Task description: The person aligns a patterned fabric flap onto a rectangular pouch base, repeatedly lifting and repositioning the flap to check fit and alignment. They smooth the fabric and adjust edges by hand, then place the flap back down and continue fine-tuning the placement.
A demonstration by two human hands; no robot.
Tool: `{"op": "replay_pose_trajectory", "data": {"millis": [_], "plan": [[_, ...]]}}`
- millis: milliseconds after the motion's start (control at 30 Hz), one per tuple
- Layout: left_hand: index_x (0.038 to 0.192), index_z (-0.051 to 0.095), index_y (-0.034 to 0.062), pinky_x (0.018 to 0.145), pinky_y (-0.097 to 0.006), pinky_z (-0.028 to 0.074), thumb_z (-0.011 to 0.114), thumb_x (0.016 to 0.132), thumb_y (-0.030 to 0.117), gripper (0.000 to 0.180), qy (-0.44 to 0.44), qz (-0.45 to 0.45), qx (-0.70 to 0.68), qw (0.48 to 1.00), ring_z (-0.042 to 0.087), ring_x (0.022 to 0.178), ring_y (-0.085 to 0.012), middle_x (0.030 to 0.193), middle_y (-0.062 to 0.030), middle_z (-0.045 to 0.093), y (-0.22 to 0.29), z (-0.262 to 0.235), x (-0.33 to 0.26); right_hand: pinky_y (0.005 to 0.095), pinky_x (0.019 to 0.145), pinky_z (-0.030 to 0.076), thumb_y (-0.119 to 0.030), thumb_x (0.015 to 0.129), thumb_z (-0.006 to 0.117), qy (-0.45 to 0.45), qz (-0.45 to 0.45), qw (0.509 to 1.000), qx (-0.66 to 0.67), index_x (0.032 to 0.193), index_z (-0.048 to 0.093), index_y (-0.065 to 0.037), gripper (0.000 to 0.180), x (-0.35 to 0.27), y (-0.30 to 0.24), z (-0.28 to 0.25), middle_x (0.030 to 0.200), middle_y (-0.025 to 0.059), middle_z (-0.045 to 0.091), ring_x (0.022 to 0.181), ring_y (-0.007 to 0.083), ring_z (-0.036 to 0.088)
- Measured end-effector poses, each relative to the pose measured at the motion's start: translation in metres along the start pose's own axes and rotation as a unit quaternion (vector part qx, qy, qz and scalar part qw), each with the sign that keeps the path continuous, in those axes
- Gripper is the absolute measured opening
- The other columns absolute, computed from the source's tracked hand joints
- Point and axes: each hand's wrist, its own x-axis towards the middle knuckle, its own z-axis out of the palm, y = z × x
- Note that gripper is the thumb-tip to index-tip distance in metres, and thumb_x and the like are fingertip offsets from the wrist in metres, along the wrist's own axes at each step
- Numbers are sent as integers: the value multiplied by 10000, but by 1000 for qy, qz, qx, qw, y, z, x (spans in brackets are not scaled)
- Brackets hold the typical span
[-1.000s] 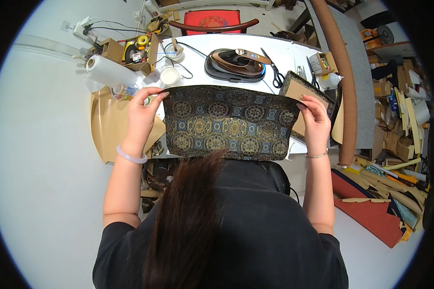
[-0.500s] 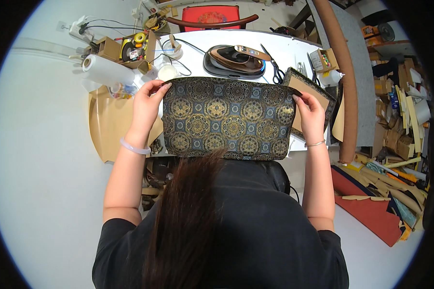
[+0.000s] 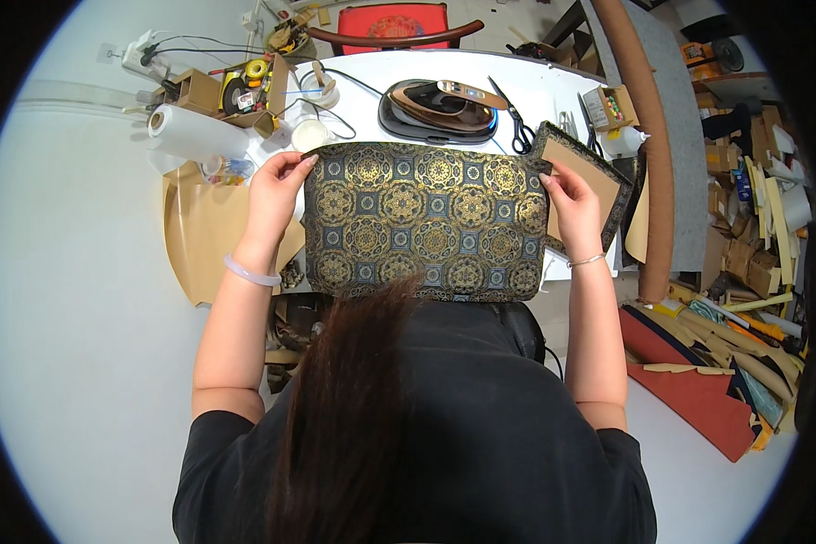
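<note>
You have drawn the patterned cloth closer; your left hand and right hand pinch its 2 upper corners, holding it flat.

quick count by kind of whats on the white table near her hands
Brocade panel held by left hand and right hand: 1
Clothes iron: 1
Scissors: 1
Fabric-edged board: 1
White paper roll: 1
Total: 5
</note>
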Motion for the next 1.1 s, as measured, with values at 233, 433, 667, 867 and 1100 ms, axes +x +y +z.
{"op": "replay_pose_trajectory", "data": {"millis": [233,433,667,867,1100], "plan": [[1135,716,-49,833,-219,506,764,971,121,241,-18,-45,-28,998,638,892,-81,977,-24,729,-8,0,5,234,925,523,-55,1005,702,-46,46,997,30,1451,591,16,465,6,7,-3,1043,37,724,986,82,653],[1107,711,-33,812,-210,490,758,978,121,207,12,-18,-34,999,619,881,-65,966,-9,714,3,2,-3,213,832,510,-46,974,741,-2,34,998,46,1423,604,24,474,0,-12,1,960,1,701,890,60,622],[1100,703,-21,771,-206,478,758,982,130,200,10,3,-30,1000,592,837,-53,929,15,694,3,0,-2,229,811,514,-36,964,750,8,7,997,72,1407,605,20,470,0,-12,1,953,22,719,870,77,636],[1112,722,-1,827,-230,444,714,1019,245,264,-13,-47,31,998,571,883,-65,949,34,683,-14,4,4,260,833,533,-123,987,740,-11,28,999,34,1393,603,30,456,9,15,2,963,50,722,896,99,648],[1509,474,-9,1182,-389,369,586,1066,228,514,66,13,110,992,542,1378,-305,1444,-188,604,-9,-1,-11,421,1097,478,-166,1073,562,156,-134,952,-225,1391,585,17,369,-12,-5,-2,1341,207,657,1251,338,627]]}}
